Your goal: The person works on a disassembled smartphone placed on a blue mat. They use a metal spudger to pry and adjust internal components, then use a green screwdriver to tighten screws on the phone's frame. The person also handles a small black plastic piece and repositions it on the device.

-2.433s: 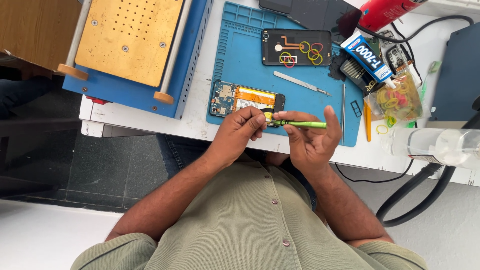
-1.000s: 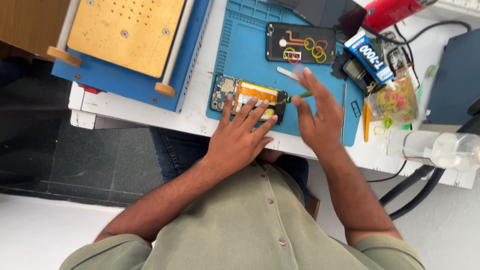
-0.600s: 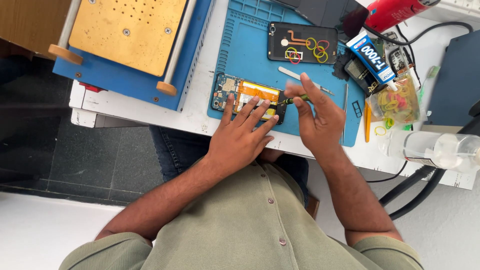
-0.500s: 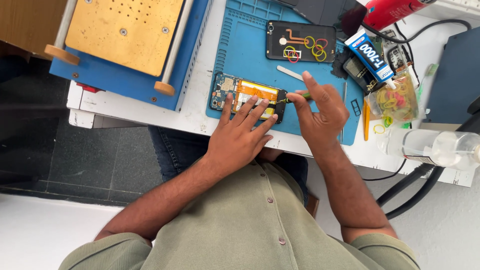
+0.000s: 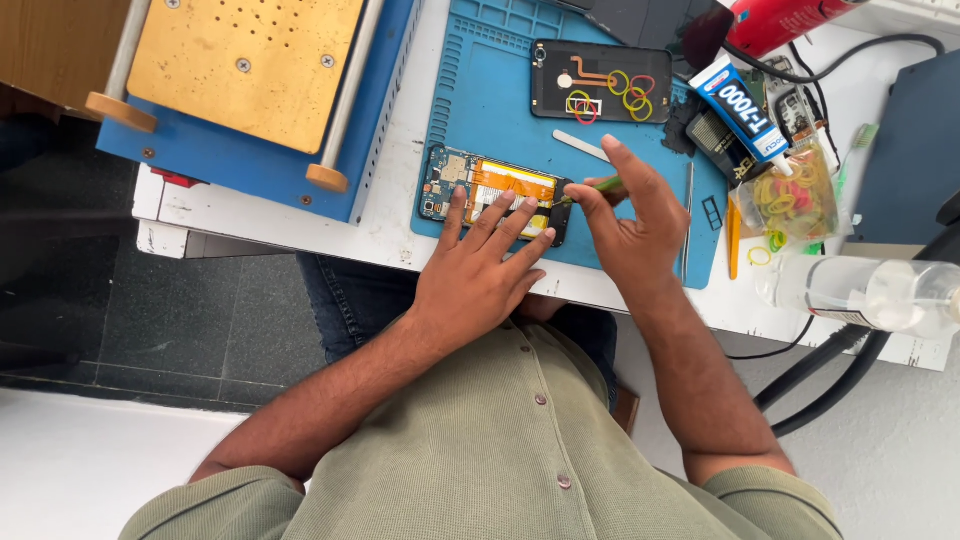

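Note:
An opened phone [image 5: 487, 186] with an orange battery and bare circuit board lies on a blue work mat [image 5: 500, 90]. My left hand [image 5: 480, 275] rests flat on the phone's near edge, fingers spread across it. My right hand [image 5: 630, 220] pinches a thin green-handled tool [image 5: 600, 185] whose tip meets the phone's right end. A second dark phone back [image 5: 600, 82] with coloured rubber bands lies farther up the mat.
A blue machine with a brass plate [image 5: 250, 60] stands at the left. A glue tube [image 5: 742, 108], a bag of rubber bands [image 5: 795, 200], a clear bottle [image 5: 870, 295], a metal pry tool [image 5: 582, 146] and black cables [image 5: 830, 370] crowd the right side.
Both hands held the green tool together near the table edge. My left hand then spread flat on the phone, and my right hand brought the tool tip to the phone's right end.

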{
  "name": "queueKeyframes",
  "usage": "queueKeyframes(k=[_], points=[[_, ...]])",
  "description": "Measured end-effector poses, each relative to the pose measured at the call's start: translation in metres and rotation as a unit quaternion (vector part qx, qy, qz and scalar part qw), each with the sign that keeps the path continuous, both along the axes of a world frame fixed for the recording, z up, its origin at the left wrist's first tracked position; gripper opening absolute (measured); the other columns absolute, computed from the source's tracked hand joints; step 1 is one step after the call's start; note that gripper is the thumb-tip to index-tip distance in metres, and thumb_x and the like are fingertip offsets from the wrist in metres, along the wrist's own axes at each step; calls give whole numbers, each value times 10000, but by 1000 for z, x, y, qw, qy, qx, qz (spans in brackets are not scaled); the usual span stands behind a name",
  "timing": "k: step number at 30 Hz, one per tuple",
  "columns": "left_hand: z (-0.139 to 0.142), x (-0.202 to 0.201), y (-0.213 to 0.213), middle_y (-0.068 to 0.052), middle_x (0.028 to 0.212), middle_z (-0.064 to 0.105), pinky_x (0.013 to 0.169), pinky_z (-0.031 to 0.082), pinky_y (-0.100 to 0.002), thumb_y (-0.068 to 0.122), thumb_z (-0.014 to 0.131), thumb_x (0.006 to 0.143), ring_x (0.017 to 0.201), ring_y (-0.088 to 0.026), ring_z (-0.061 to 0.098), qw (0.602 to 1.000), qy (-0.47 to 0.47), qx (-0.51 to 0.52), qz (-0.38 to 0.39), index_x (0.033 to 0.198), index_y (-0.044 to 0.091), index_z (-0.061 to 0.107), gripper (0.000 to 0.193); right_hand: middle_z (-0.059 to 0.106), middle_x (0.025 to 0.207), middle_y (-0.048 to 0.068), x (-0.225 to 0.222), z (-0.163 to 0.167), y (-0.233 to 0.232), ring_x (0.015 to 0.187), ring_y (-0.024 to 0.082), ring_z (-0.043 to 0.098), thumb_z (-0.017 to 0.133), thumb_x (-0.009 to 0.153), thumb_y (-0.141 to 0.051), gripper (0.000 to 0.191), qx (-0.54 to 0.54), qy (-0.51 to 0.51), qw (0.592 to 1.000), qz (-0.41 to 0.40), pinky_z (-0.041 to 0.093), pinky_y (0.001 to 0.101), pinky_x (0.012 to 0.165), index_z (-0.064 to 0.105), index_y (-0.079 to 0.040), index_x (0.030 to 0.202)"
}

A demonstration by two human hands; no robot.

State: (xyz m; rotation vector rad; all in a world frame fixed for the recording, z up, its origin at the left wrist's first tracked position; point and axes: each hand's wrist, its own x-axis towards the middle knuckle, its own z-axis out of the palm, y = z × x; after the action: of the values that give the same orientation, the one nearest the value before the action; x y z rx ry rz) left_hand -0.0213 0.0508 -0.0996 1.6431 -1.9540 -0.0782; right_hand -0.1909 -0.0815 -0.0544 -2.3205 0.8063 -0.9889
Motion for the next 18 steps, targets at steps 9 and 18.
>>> queueKeyframes(k=[9, 18], points=[[3, -1, 0, -102, 1526, 530, 1257, 166, -654, 404, 699, 987, 1484, -284, 413, 1000, 2, -3, -5, 1378, 197, 675, 443, 717, 1195, 175, 2, 2, 7, 1100, 227, 740, 802, 989, -10, 569, -18, 3, 1000, -22, 613, 337, 898, 514, -54, 1478], [3, -2, -1, -100, 1526, 533, 1257, 167, -654, 404, 699, 986, 1481, -284, 414, 1000, 4, -3, -3, 1371, 198, 677, 437, 725, 1196, 143, -2, 15, 7, 1117, 193, 731, 732, 1029, -15, 559, 15, 21, 1000, 2, 594, 303, 927, 484, -67, 1528]])
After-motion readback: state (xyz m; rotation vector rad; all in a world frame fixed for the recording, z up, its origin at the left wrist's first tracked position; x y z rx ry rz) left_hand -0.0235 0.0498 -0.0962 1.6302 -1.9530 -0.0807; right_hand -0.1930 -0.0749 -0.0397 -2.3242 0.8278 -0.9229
